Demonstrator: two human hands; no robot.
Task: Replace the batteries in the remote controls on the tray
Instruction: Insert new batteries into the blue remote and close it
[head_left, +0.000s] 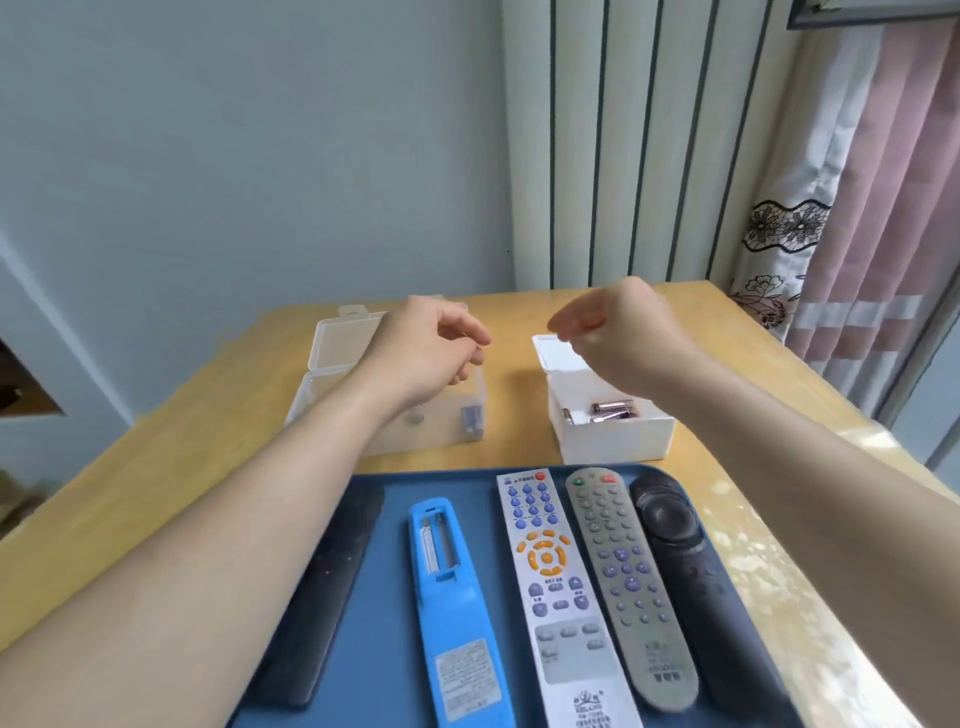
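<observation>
Head view: left hand (436, 338) at 11 o'clock, right hand (613, 332) at 1. Both wrists are cocked down with fingers curled toward a pinch. It's blurred, so I can't tell if either holds a cell. Left hovers over clear plastic lidded box (400, 421), right over white open box (613, 441) of small cylindrical batteries (613, 410). Cells are light, smooth and roll easily, so pinch mid-barrel. Blue plastic remote (452, 613) lies back-up at 6 on dark blue tray (384, 639), compartment open. It's light and stiff; grip the sides.
</observation>
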